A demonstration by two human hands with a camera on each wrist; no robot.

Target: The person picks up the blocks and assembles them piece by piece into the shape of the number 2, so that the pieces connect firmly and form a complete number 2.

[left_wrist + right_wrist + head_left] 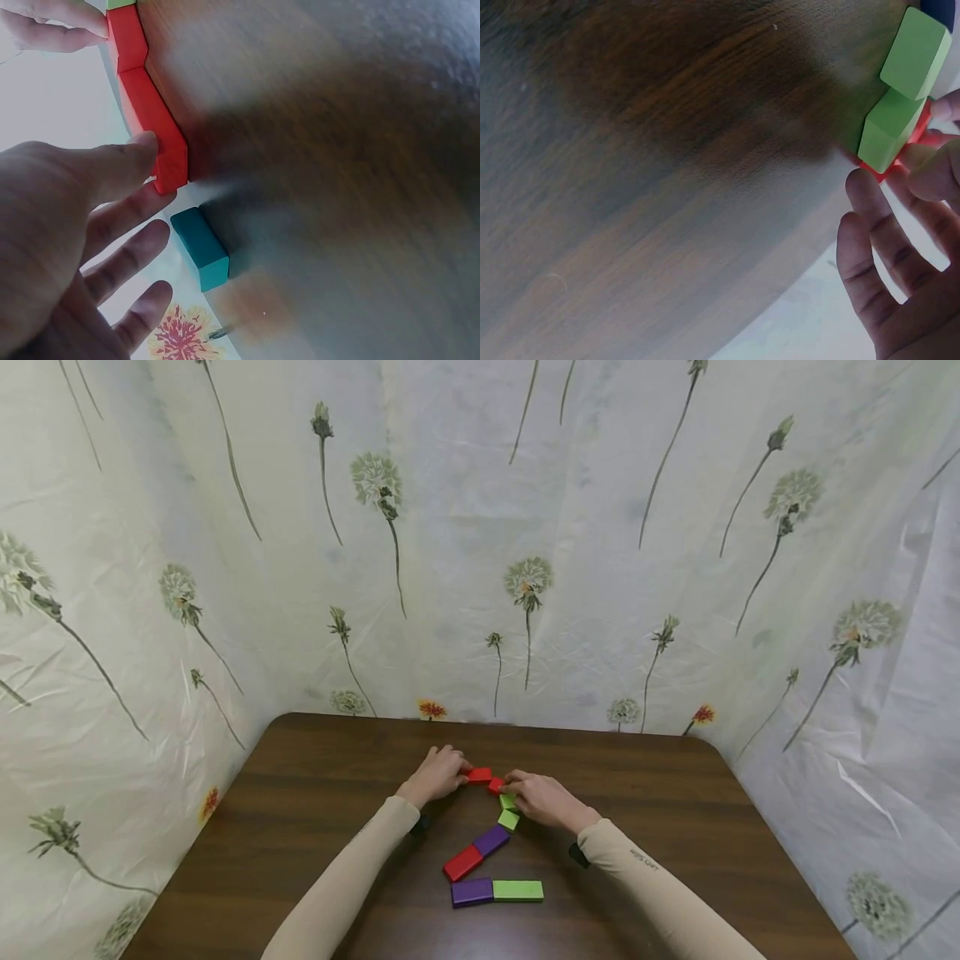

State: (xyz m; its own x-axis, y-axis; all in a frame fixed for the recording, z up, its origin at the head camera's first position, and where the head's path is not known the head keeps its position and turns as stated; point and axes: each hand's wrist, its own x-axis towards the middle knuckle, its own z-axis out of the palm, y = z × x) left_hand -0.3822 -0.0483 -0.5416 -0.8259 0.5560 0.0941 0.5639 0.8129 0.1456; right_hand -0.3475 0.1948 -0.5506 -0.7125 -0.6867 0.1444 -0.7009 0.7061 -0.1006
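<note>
My left hand [441,774] pinches the outer end of a red block [481,775], thumb against one side and a finger at the end; its other fingers spread loosely. A second red block [496,785] meets that one at an angle, and my right hand [549,799] holds it at the fingertips. Touching it comes a green block [507,802], then another green block [508,820]. In the left wrist view a teal block [201,247] lies beside the left fingers, apart from the red one; the left hand hides it in the head view.
The line bends on through a purple block [491,840] and a red block [462,863]. Nearer me, a purple block [472,892] and a green block [517,891] lie end to end. The brown wooden table [315,827] backs onto a flowered curtain [450,568].
</note>
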